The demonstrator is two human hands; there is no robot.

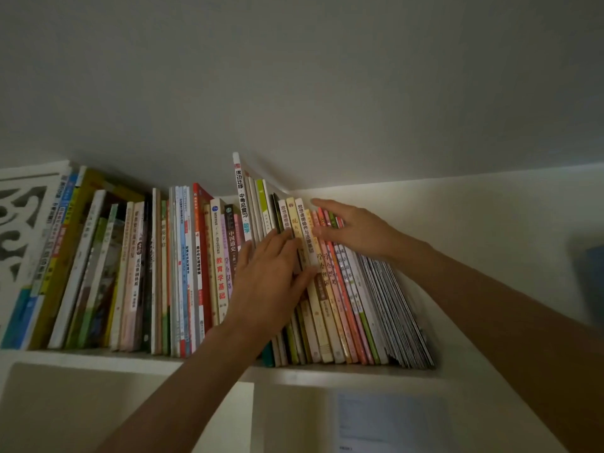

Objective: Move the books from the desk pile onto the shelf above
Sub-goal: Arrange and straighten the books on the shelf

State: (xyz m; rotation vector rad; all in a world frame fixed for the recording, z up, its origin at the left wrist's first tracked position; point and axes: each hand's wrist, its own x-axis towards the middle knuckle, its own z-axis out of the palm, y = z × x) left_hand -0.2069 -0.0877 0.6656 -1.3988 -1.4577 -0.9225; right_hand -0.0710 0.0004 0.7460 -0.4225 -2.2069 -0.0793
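Books (202,273) are standing in a row on the shelf (130,358); my left hand (271,276) is pressing flat on the spines, so they are not tipping; right of it, my right hand (353,227), fingers straight, is steadying the leaning books (376,305).

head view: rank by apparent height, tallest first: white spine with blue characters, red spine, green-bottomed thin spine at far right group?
1. white spine with blue characters
2. red spine
3. green-bottomed thin spine, leaning, so its height is less certain.
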